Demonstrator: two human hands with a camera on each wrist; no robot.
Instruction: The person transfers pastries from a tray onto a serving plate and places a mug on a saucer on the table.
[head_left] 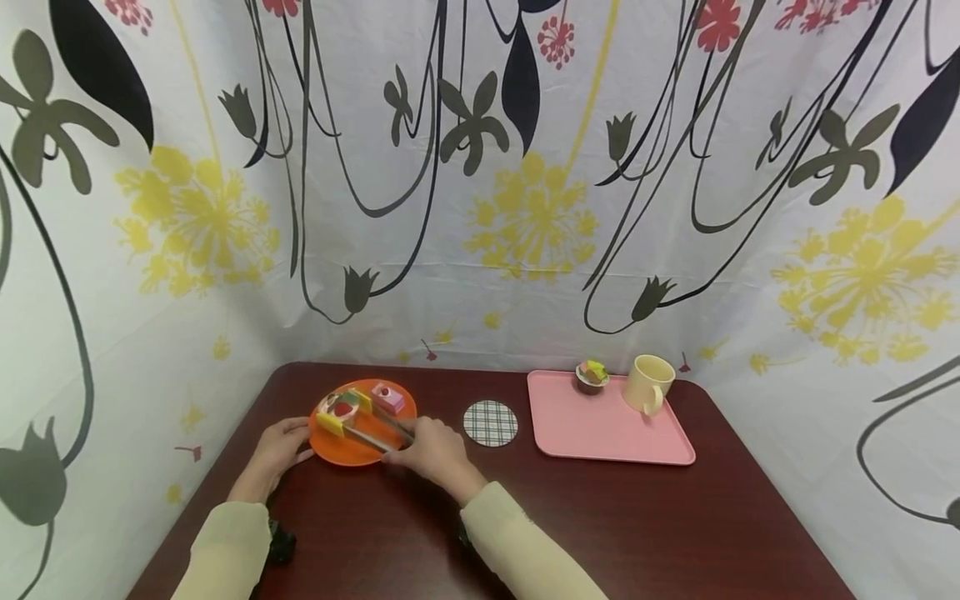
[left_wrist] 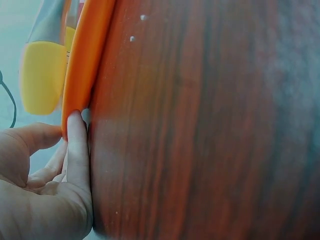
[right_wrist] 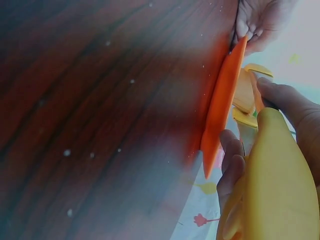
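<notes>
The left hand [head_left: 283, 446] pinches the near-left rim of the orange plate [head_left: 347, 456], thumb above and fingers beneath. The right hand [head_left: 437, 450] grips the tongs [head_left: 363, 437], thumb on one arm and fingers on the other, so it is partly closed and the arms stand apart. Leftward from this hand, the yellow tips straddle a round cake [head_left: 345, 408] on the plate; whether they touch it cannot be told. A pink cake [head_left: 387, 398] sits beyond the right hand, near the plate's far rim.

The left edge of the tabletop [head_left: 637, 525] runs near the left hand's outer side; the far edge lies past the plate, with patterned cloth [head_left: 480, 333] behind it. Tabletop stretches from the right hand toward the wearer and out to the right. Just right of that hand lies a coaster [head_left: 491, 423]; farther right, a tray [head_left: 592, 437] bears a cupcake [head_left: 592, 379] and mug [head_left: 645, 382].
</notes>
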